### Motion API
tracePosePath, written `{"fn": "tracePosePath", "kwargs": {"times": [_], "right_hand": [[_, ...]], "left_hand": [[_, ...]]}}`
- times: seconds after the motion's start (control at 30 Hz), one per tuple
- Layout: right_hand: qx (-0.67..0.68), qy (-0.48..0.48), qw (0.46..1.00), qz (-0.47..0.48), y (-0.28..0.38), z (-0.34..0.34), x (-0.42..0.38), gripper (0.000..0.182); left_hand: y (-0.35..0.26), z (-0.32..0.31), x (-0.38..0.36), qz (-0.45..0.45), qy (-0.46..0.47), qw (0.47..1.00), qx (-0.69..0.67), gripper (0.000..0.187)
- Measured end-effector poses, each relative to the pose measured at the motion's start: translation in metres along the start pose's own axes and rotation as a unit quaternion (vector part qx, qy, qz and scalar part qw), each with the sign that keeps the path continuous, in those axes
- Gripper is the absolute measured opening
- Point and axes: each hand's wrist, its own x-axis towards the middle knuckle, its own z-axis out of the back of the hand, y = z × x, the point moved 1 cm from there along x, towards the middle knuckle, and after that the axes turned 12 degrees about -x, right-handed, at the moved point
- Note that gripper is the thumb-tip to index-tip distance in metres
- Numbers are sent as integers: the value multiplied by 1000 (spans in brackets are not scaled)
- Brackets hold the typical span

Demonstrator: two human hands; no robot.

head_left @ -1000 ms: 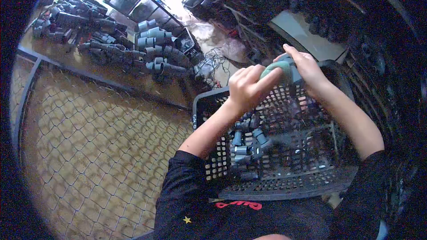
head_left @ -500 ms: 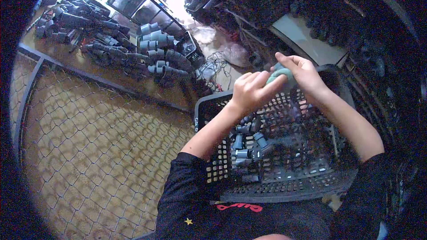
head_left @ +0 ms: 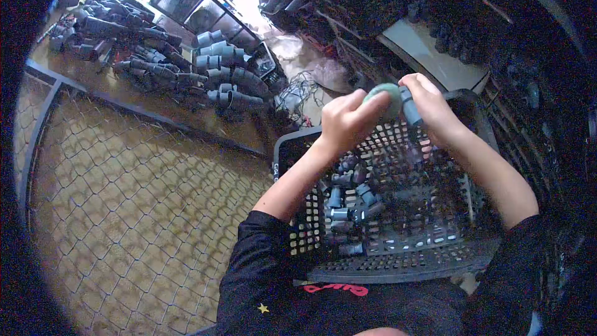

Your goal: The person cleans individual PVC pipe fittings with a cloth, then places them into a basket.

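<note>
Above the far part of a black plastic basket (head_left: 398, 269), my left hand (head_left: 345, 121) is closed around a green wad (head_left: 387, 94) that looks like a cloth or a scouring pad. My right hand (head_left: 434, 104) grips a grey pipe fitting (head_left: 410, 109) just to the right of it. The wad and the fitting are side by side; whether they touch is hard to tell. Several grey pipe fittings (head_left: 341, 214) lie loose in the left half of the basket below my hands.
On the left, a chain-link mesh panel (head_left: 143, 211) runs beside the basket. Beyond its frame lies a large pile of grey pipe fittings (head_left: 217, 68). A pale flat box (head_left: 435, 56) stands at the far right, near dark racks. Clear plastic bags (head_left: 329, 74) lie behind the basket.
My hands have moved slightly apart, and the grey fitting now shows in my right hand beside the green wad. My left hand has shifted a little left with the wad.
</note>
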Motion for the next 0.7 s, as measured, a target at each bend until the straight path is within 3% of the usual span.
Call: {"fn": "tracePosePath", "kwargs": {"times": [0.07, 0.17, 0.2, 0.3, 0.43, 0.5, 0.57, 0.63, 0.7], "right_hand": [[4, -11, 1000, 20, -6, -1, 5, 27], [52, 43, 997, -33, 7, 0, -3, 29], [37, 30, 999, 13, 1, 0, 5, 33], [6, 29, 999, 19, -6, 4, 12, 39], [66, 81, 994, -26, 6, 1, 2, 44], [58, 46, 997, -7, 3, 1, 5, 48], [45, 26, 999, 6, 1, 5, 10, 50], [80, 35, 996, -28, 9, 2, 4, 44], [77, 52, 995, -39, 9, 1, 3, 43]], "left_hand": [[-9, -2, -4, -47, 14, 999, -8, 33], [-27, 1, 7, -82, 48, 995, -1, 33], [-19, 2, 7, -63, 36, 997, 9, 33], [-6, 2, 4, 10, 9, 1000, 9, 32], [-29, -9, 3, -97, 14, 990, -99, 36], [-26, -1, 6, -47, 58, 992, -97, 34], [-14, -2, 6, 14, -6, 997, -75, 32], [-18, 2, 6, 20, 11, 999, -27, 32], [-27, -3, 3, -67, 31, 997, -22, 34]]}}
